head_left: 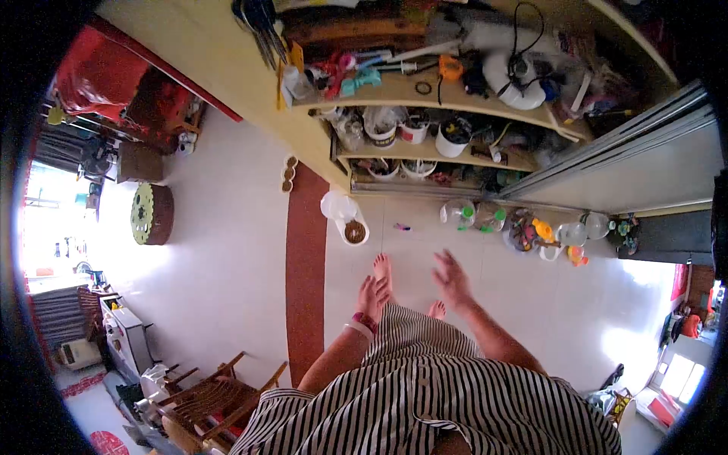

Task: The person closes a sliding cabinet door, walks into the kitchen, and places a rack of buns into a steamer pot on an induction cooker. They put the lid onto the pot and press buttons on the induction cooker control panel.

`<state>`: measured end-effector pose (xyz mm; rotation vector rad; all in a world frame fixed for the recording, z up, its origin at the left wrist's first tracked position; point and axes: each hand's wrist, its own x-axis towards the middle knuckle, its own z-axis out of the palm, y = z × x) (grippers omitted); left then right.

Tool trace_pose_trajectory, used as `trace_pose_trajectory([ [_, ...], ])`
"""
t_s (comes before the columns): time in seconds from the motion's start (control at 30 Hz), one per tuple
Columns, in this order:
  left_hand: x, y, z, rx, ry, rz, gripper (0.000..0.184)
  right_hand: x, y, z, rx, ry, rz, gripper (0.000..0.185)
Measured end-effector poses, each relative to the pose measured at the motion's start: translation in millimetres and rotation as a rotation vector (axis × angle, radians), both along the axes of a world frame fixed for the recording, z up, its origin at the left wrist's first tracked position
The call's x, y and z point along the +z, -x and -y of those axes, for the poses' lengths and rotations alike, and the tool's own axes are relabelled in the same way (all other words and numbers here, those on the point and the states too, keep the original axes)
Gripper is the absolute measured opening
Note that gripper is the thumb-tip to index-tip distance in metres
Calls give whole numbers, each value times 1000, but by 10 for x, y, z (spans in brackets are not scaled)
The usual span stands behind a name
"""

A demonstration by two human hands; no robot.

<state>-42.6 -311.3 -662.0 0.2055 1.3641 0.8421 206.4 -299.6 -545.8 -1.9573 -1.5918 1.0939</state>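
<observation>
My left hand (371,297), with a red band and a pale bangle on its wrist, hangs over my bare foot. Its fingers are stretched out and hold nothing. To its right, above the tiled floor, my right hand (453,279) is empty too, with its fingers apart. Ahead of the hands lies a small purple and pink item (402,227), too small to name. A white pet feeder (339,205) with brown kibble (354,232) in its bowl stands ahead of my left hand. Neither hand touches any of these.
Open shelves (409,91) full of tools and buckets rise ahead. Clear bottles with green caps (464,218) line the cabinet base at right. A wooden chair (216,402) stands at lower left, a round green-topped stool (152,214) farther left. A red-brown strip (305,280) crosses the floor.
</observation>
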Motion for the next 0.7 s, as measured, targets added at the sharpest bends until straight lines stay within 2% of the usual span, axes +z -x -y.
trace_pose_trajectory([
  [0.07, 485, -157, -376, 29, 182, 542, 55, 388, 523, -299, 213, -245, -70, 55],
  [0.13, 598, -660, -452, 143, -513, 1136, 62, 897, 920, -481, 474, -346, -25, 54],
  [0.17, 804, -647, -564, 131, -517, 1141, 62, 927, 911, -569, 466, -355, -20, 54],
  [0.23, 1677, -590, -885, 6, -268, 952, 69, 875, 869, -827, 365, -482, 19, 48],
  [0.27, 2040, -575, -982, -53, -146, 850, 73, 626, 757, -926, 319, -483, 89, 44],
  [0.3, 2274, -567, -1007, -99, -78, 841, 71, 430, 588, -1000, 276, -482, 158, 41],
  [0.33, 2524, -593, -1003, -105, -85, 839, 71, 304, 430, -1048, 197, -416, 120, 45],
  [0.37, 2760, -679, -987, -262, -331, 635, 68, 198, 282, -1025, 27, -221, -161, 50],
  [0.43, 2951, -880, -999, -529, -801, 269, 62, 219, 109, -925, -554, 128, -1015, 60],
  [0.47, 2944, -963, -1040, -538, -802, 275, 62, 256, 98, -827, -697, 196, -1238, 66],
  [0.53, 2876, -1089, -1112, -1037, -1639, -546, 59, 402, 163, -686, -744, 257, -1539, 67],
  [0.57, 2834, -1083, -1124, -1293, -1688, -686, 57, 500, 208, -618, -721, 269, -1663, 68],
  [0.6, 2674, -1136, -1070, -1297, -1694, -675, 57, 625, 247, -548, -681, 261, -1743, 69],
  [0.63, 2593, -1224, -1028, -1020, -1742, -379, 60, 762, 261, -495, -628, 232, -1796, 69],
  [0.7, 2524, -1230, -1180, -1192, -1952, -595, 67, 1112, 164, -378, -548, 127, -1762, 71],
])
